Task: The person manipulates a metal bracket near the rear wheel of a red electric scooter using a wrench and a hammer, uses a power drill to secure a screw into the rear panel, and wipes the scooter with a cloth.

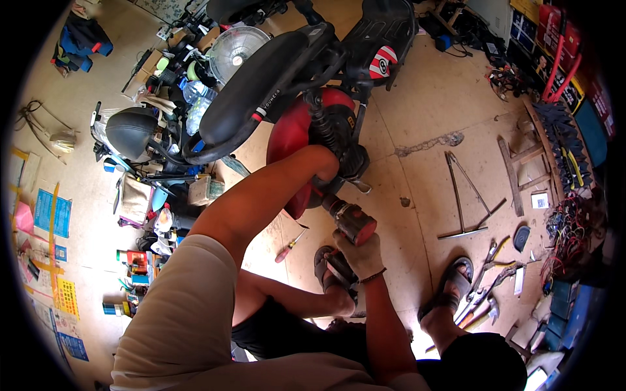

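Note:
My right hand (360,255), in a light work glove, is wrapped around the handle of a cordless power drill (352,221) with a red rear cap. Its battery end shows below the glove, and its nose points up and left at the underside of a red and black scooter (329,120). Whether the tip touches the scooter cannot be made out. My left arm (261,192) reaches forward, bent at the elbow beside the red bodywork; the left hand is hidden from sight. Between the scooter and my sandalled foot lies a screwdriver (290,246) with a red and yellow handle.
Right of my feet lie pliers, a hammer (486,314) and other hand tools. Beyond them are a metal T-shaped stand (463,202) and tangled wires (567,225). A fan (238,52), bottles and clutter crowd the left. The scooter's long black seat (254,91) stretches across the upper middle.

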Demonstrator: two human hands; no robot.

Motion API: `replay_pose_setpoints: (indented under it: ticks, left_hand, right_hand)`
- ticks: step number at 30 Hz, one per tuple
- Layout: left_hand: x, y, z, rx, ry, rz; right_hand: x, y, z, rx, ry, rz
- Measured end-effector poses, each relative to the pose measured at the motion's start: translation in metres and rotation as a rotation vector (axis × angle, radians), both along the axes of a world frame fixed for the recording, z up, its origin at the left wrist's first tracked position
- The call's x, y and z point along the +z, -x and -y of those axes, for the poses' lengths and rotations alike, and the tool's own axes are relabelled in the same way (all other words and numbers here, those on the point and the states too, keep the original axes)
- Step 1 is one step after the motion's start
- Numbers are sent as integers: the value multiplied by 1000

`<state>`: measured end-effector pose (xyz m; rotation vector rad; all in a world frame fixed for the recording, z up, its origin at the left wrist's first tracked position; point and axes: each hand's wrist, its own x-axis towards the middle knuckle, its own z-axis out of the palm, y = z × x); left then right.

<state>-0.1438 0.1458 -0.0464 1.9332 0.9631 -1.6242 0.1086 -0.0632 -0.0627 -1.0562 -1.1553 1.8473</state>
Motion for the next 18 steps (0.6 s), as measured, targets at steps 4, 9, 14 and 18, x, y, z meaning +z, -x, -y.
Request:
replay_pose_setpoints:
  ticks: [4,9,14,18]
  left_hand:
    - [16,-10,5,-42,-45,58]
    - [28,-22,7,-99,-27,27]
    - [18,-16,5,-79,-48,38]
    - [-6,29,14,-27,-60,2]
  right_hand:
    - [-6,0,1,7,4,3]
    - [-12,3,2,17,62,-47]
    - [-11,0,-3,53,172,-77]
    - [5,4,-3,70,225,-139]
